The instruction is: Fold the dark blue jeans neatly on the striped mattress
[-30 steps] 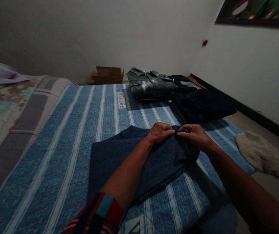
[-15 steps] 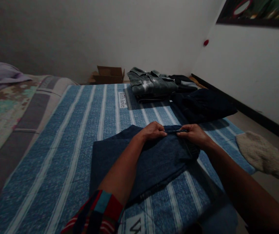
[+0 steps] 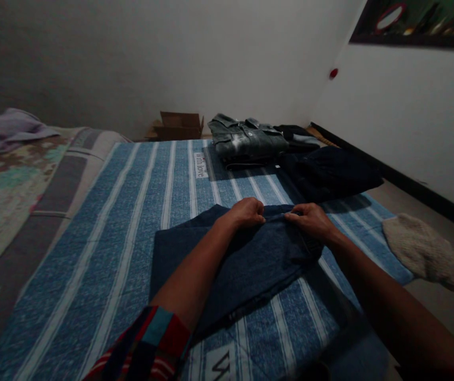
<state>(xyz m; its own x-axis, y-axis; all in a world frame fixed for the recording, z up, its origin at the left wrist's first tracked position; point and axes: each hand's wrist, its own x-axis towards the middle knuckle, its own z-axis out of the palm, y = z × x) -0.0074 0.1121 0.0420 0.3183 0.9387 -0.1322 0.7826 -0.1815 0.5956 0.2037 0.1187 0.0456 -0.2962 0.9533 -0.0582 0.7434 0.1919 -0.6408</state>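
A: Both hands sit close together on the far edge of the dark blue jeans [image 3: 246, 259]. The left hand [image 3: 246, 212] has its fingers curled down, pinching the fabric's edge; the right hand [image 3: 310, 219] pinches the same edge just beside it.

B: And where do the jeans lie?

A: Folded flat under both hands, on the blue striped sheet [image 3: 132, 211]. Beyond the hands lies a folded grey-green jacket [image 3: 246, 140], with dark clothes [image 3: 330, 172] beyond the right hand. A pale fuzzy cushion [image 3: 423, 251] lies to the right.

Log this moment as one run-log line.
left hand: pinching jeans far edge | right hand: pinching same edge | surface: striped blanket
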